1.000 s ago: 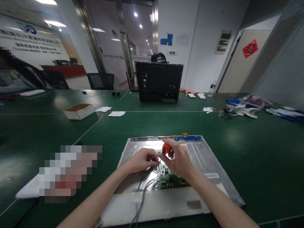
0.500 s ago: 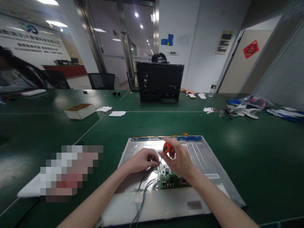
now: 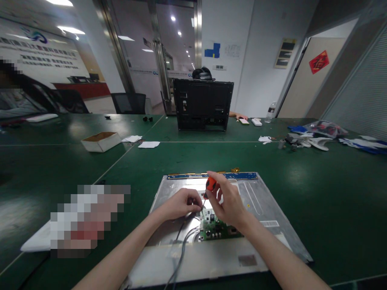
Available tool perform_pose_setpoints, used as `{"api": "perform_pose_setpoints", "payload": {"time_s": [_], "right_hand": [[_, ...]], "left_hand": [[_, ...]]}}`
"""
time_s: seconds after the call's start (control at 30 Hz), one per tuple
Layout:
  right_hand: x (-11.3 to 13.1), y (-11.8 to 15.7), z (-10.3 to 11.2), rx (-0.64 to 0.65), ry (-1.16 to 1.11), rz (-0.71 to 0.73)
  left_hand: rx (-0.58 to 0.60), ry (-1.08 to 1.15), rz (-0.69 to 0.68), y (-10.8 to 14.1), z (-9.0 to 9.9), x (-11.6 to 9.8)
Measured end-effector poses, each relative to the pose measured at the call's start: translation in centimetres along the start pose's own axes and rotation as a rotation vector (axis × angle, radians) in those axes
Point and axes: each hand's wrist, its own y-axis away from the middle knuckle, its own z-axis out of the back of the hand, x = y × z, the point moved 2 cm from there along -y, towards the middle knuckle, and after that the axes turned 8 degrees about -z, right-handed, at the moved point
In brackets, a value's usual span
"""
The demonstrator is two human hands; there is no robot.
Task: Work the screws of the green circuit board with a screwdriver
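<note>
A metal display panel [image 3: 254, 201] lies on the green table, with a blue strip board [image 3: 248, 176] along its far edge. On its middle sits a green circuit board [image 3: 213, 230], with dark cables [image 3: 184, 250] running from its left side. My right hand [image 3: 228, 201] grips the red and black handle of a screwdriver [image 3: 211, 184], whose thin shaft slants down toward the board's upper left corner. My left hand [image 3: 184, 203] is closed beside the screwdriver tip, fingers pinched together; what they hold is too small to make out.
An open white box [image 3: 102, 144] and papers [image 3: 149, 144] lie ahead on the left. A black monitor [image 3: 204, 104] stands at the far side, a person's hand [image 3: 238, 116] beside it. A bottle [image 3: 270, 112], gloves [image 3: 319, 143] and a plastic bag [image 3: 328, 129] are at the right.
The screwdriver has turned more upright in my right hand, its handle shifting slightly left and up. The right fingers have moved around it; my left hand stays in place.
</note>
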Motion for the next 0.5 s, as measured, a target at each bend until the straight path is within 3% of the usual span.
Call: {"api": "perform_pose_setpoints", "payload": {"time_s": [0.5], "right_hand": [[-0.19, 0.05, -0.27, -0.033, 0.021, -0.003]], "left_hand": [[-0.012, 0.020, -0.006, 0.05, -0.03, 0.07]]}}
